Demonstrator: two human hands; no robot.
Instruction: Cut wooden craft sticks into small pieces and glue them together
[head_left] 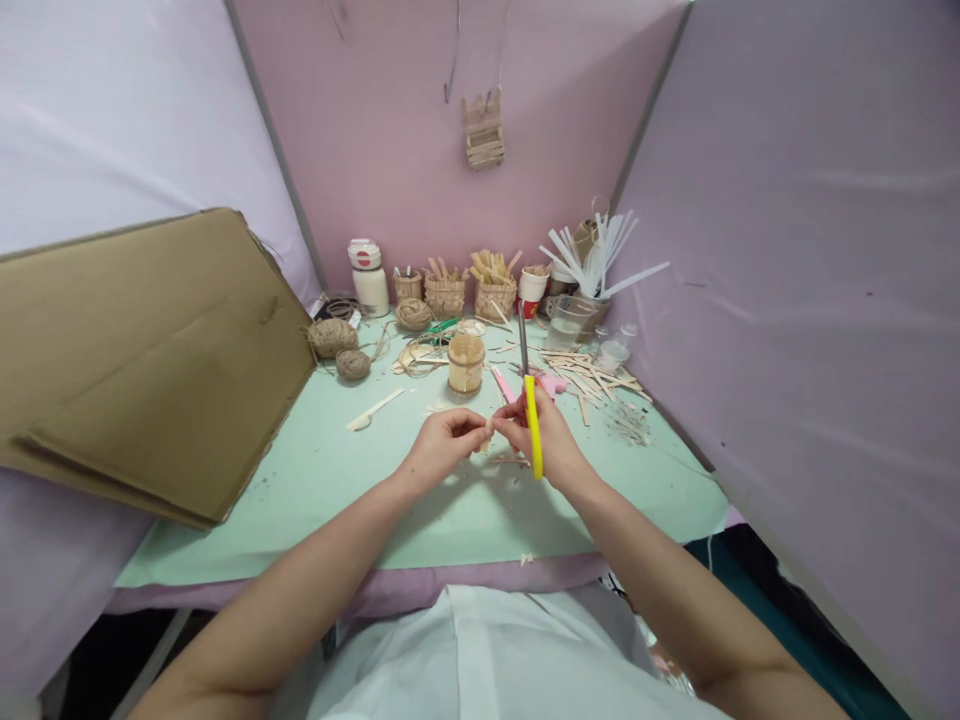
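Near the front middle of the table, my left hand point(450, 442) pinches a small pale piece point(486, 436), which looks like a bit of wooden stick; the fingers partly hide it. My right hand point(556, 440) has scissors point(534, 430) hooked on it, the yellow handle towards me and the blades pointing away. Its thumb and fingertips also meet the small piece. Just beyond my hands stands a little round tub made of wooden sticks point(466, 366). A pink tool point(553, 384), partly hidden, lies behind my right hand.
Loose wooden sticks point(592, 376) lie at the right, twine balls point(353, 364) at the left. Along the back are stick-filled baskets point(495, 298), a white bottle point(370, 290) and a clear cup point(568, 322). A cardboard sheet point(165, 360) leans over the table's left side.
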